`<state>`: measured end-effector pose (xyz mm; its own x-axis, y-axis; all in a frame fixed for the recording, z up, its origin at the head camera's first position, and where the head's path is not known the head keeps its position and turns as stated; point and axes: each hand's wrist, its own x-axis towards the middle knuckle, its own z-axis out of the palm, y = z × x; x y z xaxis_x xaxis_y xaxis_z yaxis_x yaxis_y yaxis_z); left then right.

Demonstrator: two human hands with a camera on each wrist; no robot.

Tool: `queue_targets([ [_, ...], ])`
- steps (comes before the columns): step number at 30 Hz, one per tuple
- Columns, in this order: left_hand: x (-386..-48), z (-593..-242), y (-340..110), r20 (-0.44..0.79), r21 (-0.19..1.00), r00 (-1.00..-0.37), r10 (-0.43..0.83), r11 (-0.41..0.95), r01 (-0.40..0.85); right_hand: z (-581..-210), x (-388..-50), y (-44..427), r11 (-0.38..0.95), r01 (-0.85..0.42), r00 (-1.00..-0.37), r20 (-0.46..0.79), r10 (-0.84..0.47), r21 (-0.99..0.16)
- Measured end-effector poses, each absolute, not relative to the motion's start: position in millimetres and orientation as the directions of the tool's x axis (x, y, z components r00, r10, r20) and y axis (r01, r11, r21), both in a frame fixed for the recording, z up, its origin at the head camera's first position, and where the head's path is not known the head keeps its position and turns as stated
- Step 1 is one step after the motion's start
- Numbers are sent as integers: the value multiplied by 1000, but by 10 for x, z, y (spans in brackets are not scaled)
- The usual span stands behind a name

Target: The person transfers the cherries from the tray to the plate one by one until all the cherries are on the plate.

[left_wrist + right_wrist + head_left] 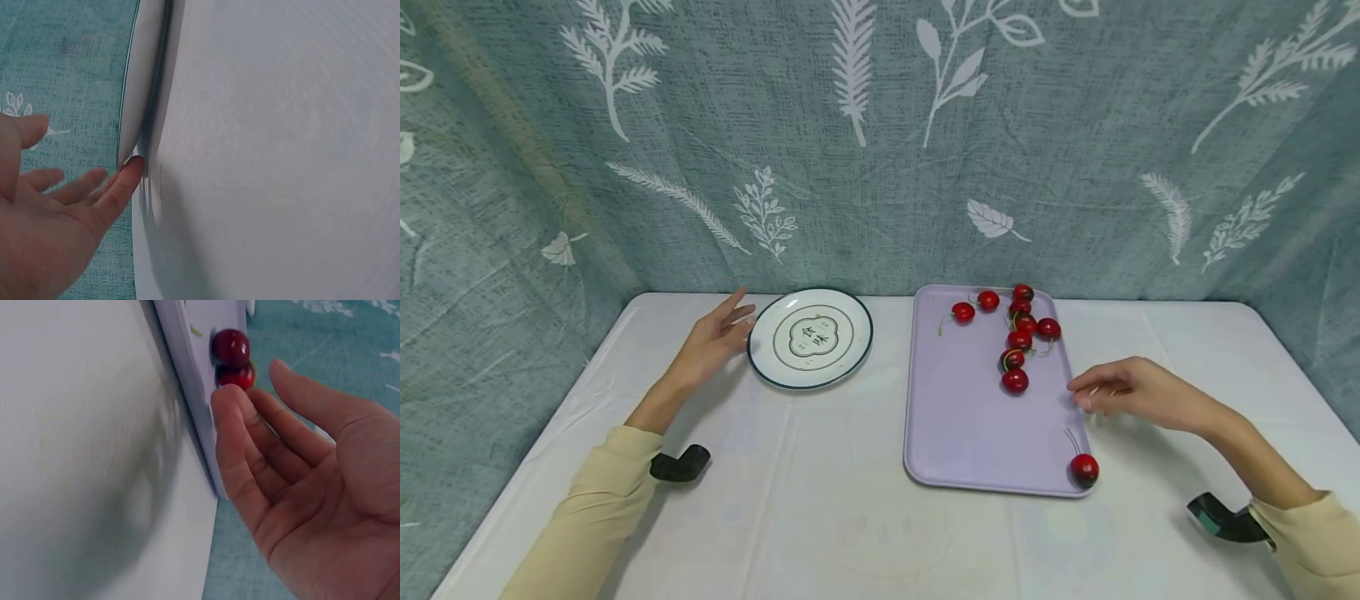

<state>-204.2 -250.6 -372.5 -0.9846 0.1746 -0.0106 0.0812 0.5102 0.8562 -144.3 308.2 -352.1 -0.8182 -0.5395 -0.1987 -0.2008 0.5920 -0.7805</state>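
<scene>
My left hand (711,340) is at the left rim of a white plate (811,338) with a dark rim and printed characters. In the left wrist view a fingertip (134,165) appears to touch the plate's edge, and the fingers do not curl round it. By the right edge of a lilac tray (958,425) is my right hand (1142,396), its fingers loosely bent and holding nothing. Several dark red cherries (1015,381) lie clustered in the tray's upper right part. A single cherry (1084,471) with two stems sits at the tray's lower right corner.
A white cloth (820,517) covers the table. Behind it and at the sides hangs a green-grey curtain (880,208) with white leaf prints. Each wrist wears a black device, such as the left mount (681,464).
</scene>
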Motion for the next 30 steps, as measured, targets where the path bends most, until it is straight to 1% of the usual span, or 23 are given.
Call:
queue_targets([
  [4,-2050,-3730,-2509,-43,864,-988,146,502,36,-3534,-1447,3028,564,-160,-786,-241,-569,-810],
  [8,-2059,-3737,-2514,-61,869,-990,124,494,8,-3529,-1454,2986,556,-125,-769,-274,-577,-822],
  [13,-2066,-3759,-2535,-75,900,-993,90,435,-29,-3505,-1462,2954,536,-99,-747,-293,-597,-838],
  [19,-2073,-3792,-2566,-110,924,-991,78,376,-73,-3502,-1468,2896,523,-61,-718,-327,-615,-850],
  [24,-2069,-3798,-2582,-140,936,-987,78,335,-106,-3535,-1474,2852,540,-99,-698,-328,-636,-836],
  [30,-2048,-3802,-2573,-155,936,-985,77,330,-121,-3542,-1470,2789,560,-145,-680,-329,-655,-815],
])
